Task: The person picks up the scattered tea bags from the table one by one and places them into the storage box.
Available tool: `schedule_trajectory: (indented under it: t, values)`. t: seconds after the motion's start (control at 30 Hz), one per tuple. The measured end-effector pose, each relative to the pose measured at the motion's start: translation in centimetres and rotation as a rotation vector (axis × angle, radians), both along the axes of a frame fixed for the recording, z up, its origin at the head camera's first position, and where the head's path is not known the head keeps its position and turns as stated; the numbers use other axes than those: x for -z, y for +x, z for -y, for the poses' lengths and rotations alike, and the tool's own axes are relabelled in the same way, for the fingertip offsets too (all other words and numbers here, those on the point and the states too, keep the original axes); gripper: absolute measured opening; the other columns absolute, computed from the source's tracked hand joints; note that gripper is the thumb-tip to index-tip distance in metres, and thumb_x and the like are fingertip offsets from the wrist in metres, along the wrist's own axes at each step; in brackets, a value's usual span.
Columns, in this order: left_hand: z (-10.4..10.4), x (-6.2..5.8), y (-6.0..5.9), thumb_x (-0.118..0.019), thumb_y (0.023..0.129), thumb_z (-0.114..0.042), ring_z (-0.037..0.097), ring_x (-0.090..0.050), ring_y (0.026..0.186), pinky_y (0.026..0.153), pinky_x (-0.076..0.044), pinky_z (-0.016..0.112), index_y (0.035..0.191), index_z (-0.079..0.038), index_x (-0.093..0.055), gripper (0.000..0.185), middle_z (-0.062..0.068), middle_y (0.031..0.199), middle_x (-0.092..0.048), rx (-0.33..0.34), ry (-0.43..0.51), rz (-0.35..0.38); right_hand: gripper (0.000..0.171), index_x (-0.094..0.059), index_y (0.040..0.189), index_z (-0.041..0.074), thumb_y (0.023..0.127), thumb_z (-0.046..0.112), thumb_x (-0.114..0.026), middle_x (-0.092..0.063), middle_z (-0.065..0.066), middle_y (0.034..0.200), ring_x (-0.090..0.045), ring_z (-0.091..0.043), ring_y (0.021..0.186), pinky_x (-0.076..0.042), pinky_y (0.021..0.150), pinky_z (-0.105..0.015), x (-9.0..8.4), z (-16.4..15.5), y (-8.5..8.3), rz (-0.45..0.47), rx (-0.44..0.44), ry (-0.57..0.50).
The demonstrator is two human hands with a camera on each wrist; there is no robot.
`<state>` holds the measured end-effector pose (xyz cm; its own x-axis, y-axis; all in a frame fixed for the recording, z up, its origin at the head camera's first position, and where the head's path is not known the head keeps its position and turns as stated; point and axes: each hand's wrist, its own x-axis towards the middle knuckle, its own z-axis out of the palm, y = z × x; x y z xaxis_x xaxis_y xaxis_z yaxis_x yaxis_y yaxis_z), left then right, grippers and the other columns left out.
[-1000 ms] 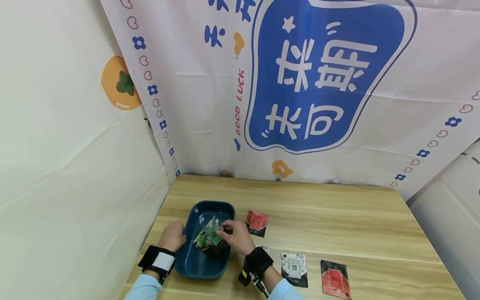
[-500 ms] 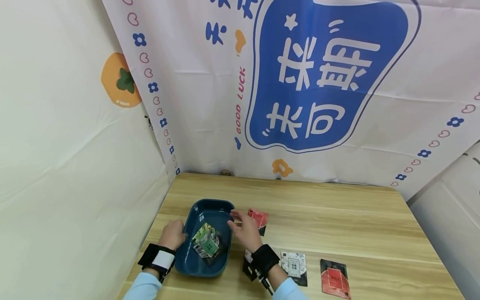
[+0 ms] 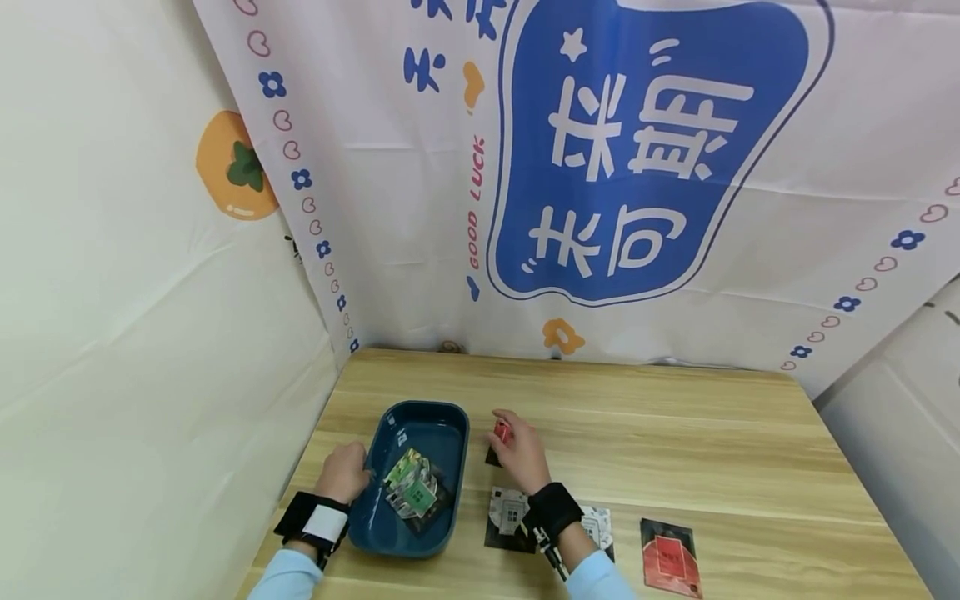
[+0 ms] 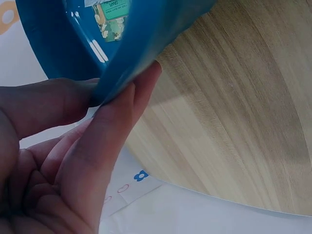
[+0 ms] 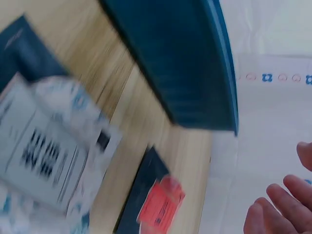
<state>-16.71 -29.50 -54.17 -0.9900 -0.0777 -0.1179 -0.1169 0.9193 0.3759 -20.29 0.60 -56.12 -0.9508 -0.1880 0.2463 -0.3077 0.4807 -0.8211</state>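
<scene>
Left hand (image 3: 343, 473) pinches the left rim of the blue tray (image 3: 382, 525), where a green-labelled packet (image 3: 422, 497) lies. Right hand (image 3: 522, 454), fingers parted and loosely bent, hovers at the red-and-black packet (image 5: 161, 207) on the table (image 3: 720, 450) just right of the tray; contact I cannot judge. Near its wrist lies a white-and-black packet (image 3: 510, 510).

Green packet (image 3: 416, 484) released, right fingers (image 3: 513, 417) over red packet (image 3: 502, 431)
</scene>
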Motion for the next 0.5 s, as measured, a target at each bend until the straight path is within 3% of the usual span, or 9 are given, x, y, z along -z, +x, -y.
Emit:
schedule_trajectory:
  t: [0.03,0.1,0.2,0.23,0.3,0.33,0.37,0.43,0.5]
  values:
    - [0.0,0.0,0.0,-0.071,0.081,0.002,0.018,-0.047,0.055,0.052,-0.034,0.031,0.064,-0.005,-0.052,0.026,0.005,0.060,-0.052,0.000,0.001,0.000,0.040,-0.059,0.132,0.002,0.093,0.009,-0.066,-0.067,-0.023,0.118,-0.062,-0.033,0.076,-0.051,0.072,-0.042,0.1,-0.3,-0.1,-0.001,0.005,0.004]
    - [0.0,0.0,0.1,-0.071,0.081,0.003,0.018,-0.048,0.054,0.051,-0.035,0.031,0.065,-0.004,-0.053,0.024,0.006,0.060,-0.053,-0.004,0.001,0.003,0.040,-0.060,0.132,0.002,0.093,0.008,-0.066,-0.064,-0.023,0.128,-0.062,-0.026,0.068,-0.052,0.079,-0.049,0.3,-0.8,-0.4,-0.005,0.020,0.022]
    - [0.0,0.0,0.1,-0.070,0.081,0.003,0.018,-0.048,0.053,0.051,-0.035,0.030,0.065,-0.004,-0.054,0.024,0.006,0.059,-0.053,-0.014,0.007,0.009,0.040,-0.060,0.131,-0.001,0.092,0.006,-0.066,-0.063,-0.027,0.128,-0.039,-0.020,0.046,-0.048,0.067,-0.050,0.9,-1.6,-0.7,-0.037,0.035,0.028]
    - [-0.1,0.0,0.1,-0.070,0.082,0.002,0.018,-0.048,0.053,0.050,-0.035,0.030,0.065,-0.004,-0.054,0.024,0.006,0.058,-0.052,-0.016,0.009,0.009,0.040,-0.060,0.130,-0.001,0.092,0.008,-0.066,-0.064,-0.027,0.125,-0.039,-0.021,0.045,-0.047,0.066,-0.049,1.1,-1.9,-0.8,-0.065,0.046,0.049]
    - [-0.1,0.1,0.1,-0.070,0.082,0.002,0.018,-0.048,0.052,0.050,-0.035,0.030,0.064,-0.005,-0.054,0.025,0.006,0.058,-0.051,-0.018,0.010,0.009,0.041,-0.060,0.129,-0.003,0.091,0.008,-0.067,-0.064,-0.028,0.123,-0.056,-0.029,0.057,-0.051,0.073,-0.051,1.6,-2.3,-0.9,-0.084,0.064,0.067]
    - [-0.1,0.1,0.1,-0.070,0.082,0.002,0.018,-0.048,0.052,0.050,-0.035,0.030,0.064,-0.005,-0.053,0.025,0.005,0.057,-0.051,-0.018,0.010,0.008,0.041,-0.059,0.129,-0.003,0.090,0.007,-0.068,-0.064,-0.029,0.123,-0.062,-0.034,0.068,-0.051,0.073,-0.052,1.8,-2.5,-1.0,-0.087,0.071,0.072]
    - [0.0,0.1,0.1,-0.070,0.082,0.002,0.018,-0.048,0.052,0.049,-0.035,0.030,0.064,-0.005,-0.053,0.026,0.005,0.057,-0.051,-0.015,0.011,0.006,0.042,-0.059,0.130,-0.003,0.090,0.008,-0.068,-0.063,-0.029,0.124,-0.066,-0.040,0.084,-0.051,0.082,-0.054,2.0,-2.7,-1.1,-0.074,0.078,0.077]
    - [0.0,0.1,0.2,-0.070,0.082,0.002,0.018,-0.048,0.051,0.049,-0.035,0.030,0.063,-0.005,-0.053,0.026,0.005,0.057,-0.051,-0.010,0.010,0.001,0.044,-0.058,0.131,-0.004,0.090,0.007,-0.069,-0.061,-0.029,0.129,-0.061,-0.046,0.110,-0.049,0.092,-0.056,2.4,-2.8,-1.3,-0.048,0.083,0.101]
    - [0.0,0.2,0.2,-0.070,0.082,0.002,0.018,-0.047,0.051,0.049,-0.034,0.030,0.063,-0.006,-0.051,0.027,0.005,0.057,-0.050,-0.011,0.006,0.000,0.047,-0.056,0.133,-0.005,0.089,0.005,-0.069,-0.058,-0.030,0.133,-0.059,-0.047,0.114,-0.047,0.095,-0.058,2.9,-2.9,-1.5,0.003,0.077,0.100]
